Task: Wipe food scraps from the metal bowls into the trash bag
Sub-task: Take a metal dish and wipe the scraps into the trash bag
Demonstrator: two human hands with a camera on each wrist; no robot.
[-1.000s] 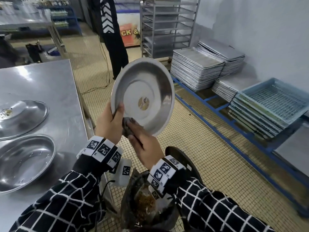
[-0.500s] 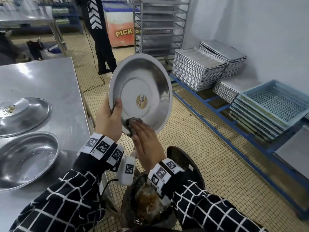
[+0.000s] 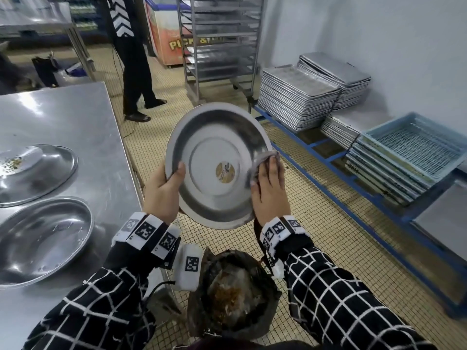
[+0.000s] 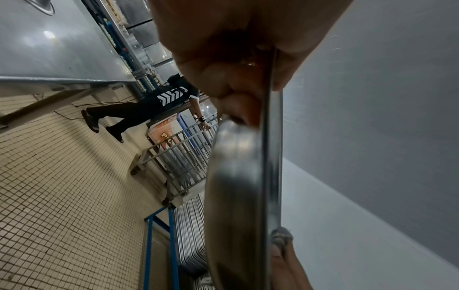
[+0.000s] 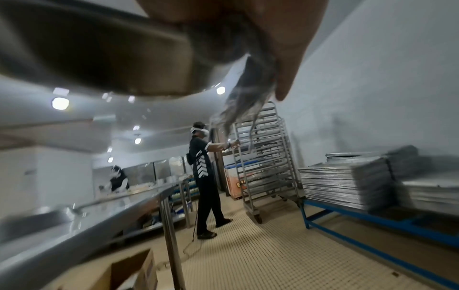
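Note:
My left hand [image 3: 164,190] grips the left rim of a tilted metal bowl [image 3: 217,168], thumb inside, fingers behind. The bowl's inside faces me and has a round sticker at its centre. My right hand [image 3: 269,183] lies flat with straight fingers and presses a grey cloth [image 3: 261,160] against the bowl's right inner wall at the rim. Below the bowl on the floor stands the dark trash bag [image 3: 235,286] with brown scraps in it. In the left wrist view the bowl [image 4: 238,196] shows edge-on and the cloth [image 4: 282,238] peeks over its rim. The cloth [image 5: 248,94] hangs under my fingers in the right wrist view.
To my left the steel table [image 3: 70,117] carries a bowl with scraps [image 3: 32,170] and a cleaner bowl [image 3: 43,236]. A person [image 3: 134,72] stands by a tray rack [image 3: 219,46]. Stacked metal trays [image 3: 298,104] and blue crates [image 3: 409,150] line the right wall.
My right hand slid the cloth from the bowl's lower edge round to its right side, fingers now flat. My left hand kept its grip on the rim.

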